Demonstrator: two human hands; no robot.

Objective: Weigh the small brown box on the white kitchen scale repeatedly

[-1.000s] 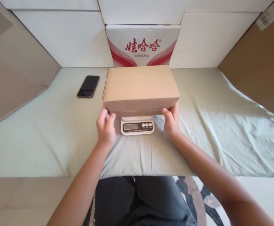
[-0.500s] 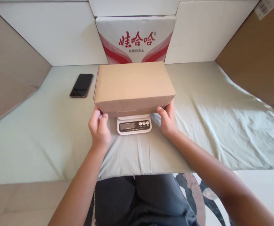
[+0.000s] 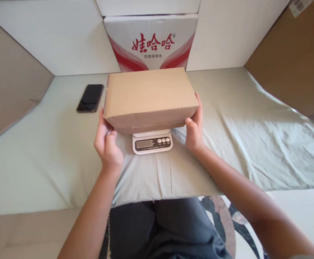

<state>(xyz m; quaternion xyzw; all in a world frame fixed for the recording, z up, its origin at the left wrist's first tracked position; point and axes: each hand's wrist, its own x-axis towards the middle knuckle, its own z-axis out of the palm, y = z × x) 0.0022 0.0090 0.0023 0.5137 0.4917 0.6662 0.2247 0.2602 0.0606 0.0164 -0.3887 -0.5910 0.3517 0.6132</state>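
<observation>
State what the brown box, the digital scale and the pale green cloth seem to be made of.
Brown box: matte cardboard, by its papery, creased front. Digital scale: probably smooth white plastic, by its rounded, moulded-looking edges. Pale green cloth: matte fabric, by its soft wrinkles; fibre unclear.

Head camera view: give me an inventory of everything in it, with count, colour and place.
Cloth: 1, pale green, across the middle
Cardboard box: 1, brown, centre
Digital scale: 1, white with black panel, on the cloth, rear hidden by the box
Smartphone: 1, black, left of the box
Printed carton: 1, white and red, behind the box
White panels: 3 visible, around the printed carton
Large cartons: 2, brown, left and right edges
Label: 1, whitish, on the right carton
Floor: partly patterned, bottom
Trousers: 1 pair, black, bottom centre
Left hand: 1, bare, box's left end
Right hand: 1, bare, box's right end
</observation>
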